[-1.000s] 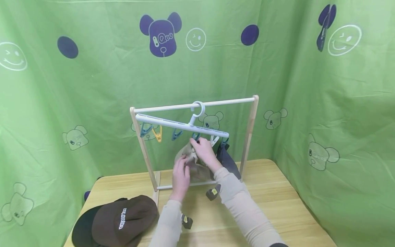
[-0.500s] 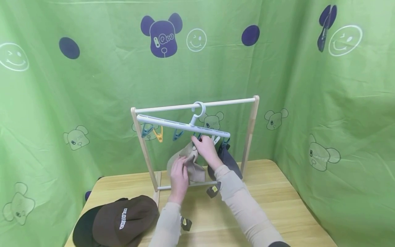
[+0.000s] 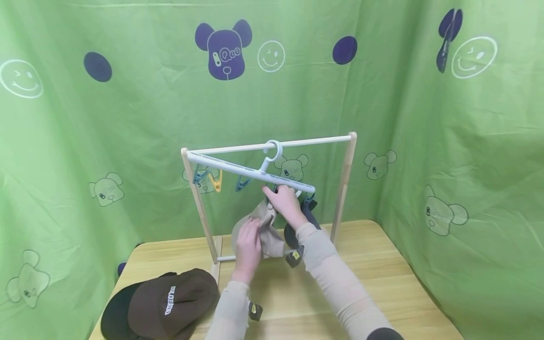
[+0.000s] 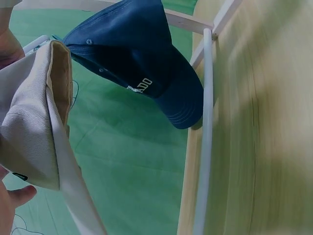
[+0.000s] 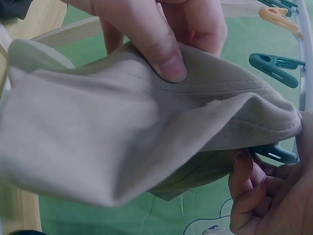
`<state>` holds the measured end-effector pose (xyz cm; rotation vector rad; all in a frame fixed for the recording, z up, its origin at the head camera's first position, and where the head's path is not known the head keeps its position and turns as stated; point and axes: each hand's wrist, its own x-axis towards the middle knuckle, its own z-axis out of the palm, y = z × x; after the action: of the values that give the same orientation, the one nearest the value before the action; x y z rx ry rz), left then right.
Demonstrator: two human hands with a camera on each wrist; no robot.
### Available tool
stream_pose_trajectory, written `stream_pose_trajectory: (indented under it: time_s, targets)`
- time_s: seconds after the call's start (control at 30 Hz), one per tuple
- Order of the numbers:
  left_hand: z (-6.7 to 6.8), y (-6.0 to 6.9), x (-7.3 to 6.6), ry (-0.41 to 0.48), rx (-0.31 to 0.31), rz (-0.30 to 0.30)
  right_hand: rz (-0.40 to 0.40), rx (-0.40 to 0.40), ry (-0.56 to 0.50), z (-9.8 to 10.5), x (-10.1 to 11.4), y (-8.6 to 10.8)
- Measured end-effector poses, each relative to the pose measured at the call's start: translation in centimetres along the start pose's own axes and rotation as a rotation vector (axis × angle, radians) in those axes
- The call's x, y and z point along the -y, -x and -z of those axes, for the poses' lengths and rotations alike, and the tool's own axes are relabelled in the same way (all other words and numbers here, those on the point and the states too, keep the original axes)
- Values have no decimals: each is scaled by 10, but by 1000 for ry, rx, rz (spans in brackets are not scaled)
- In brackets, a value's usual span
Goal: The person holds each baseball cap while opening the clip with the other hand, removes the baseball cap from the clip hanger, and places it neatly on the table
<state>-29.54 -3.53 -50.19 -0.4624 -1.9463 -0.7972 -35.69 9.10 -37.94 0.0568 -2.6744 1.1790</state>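
My left hand [image 3: 248,243] grips a beige cap [image 3: 272,241] by its crown; in the right wrist view the thumb presses on the cloth. At the cap's upper edge, just under the light-blue hanger [image 3: 229,166], my right hand [image 3: 284,203] pinches a teal clip [image 5: 274,152], partly hidden by its fingers. The cap's edge lies beside that clip; whether it is clamped I cannot tell. Right of it a navy cap [image 4: 142,63] hangs from the hanger's right end. A teal clip [image 3: 242,184] and a yellow clip [image 3: 216,181] dangle free farther left.
The hanger hooks over the top bar of a wooden rack [image 3: 346,182] and slopes down to the right. A brown cap [image 3: 170,302] lies on the wooden table [image 3: 382,283] at the front left. Green curtain [image 3: 297,104] surrounds the table.
The beige cap has shifted left and spread out below the right hand. The hanger's left end has risen slightly. Both hands stay near the same clip.
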Motion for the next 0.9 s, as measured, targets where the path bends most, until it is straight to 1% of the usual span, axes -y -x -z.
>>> stream_pose_trajectory:
  time_s: [0.23,0.37,0.63,0.9]
  targets:
    - [1,1,-1,-36,68,6,27,18,43,-1,2,-1]
    - [1,2,-2,-43,83,11,23,29,72,-2,3,0]
    - [2,3,-2,-41,80,31,-1,60,118,-6,3,0]
    - [3,3,-3,-32,54,35,-23,83,79,-8,-1,-2]
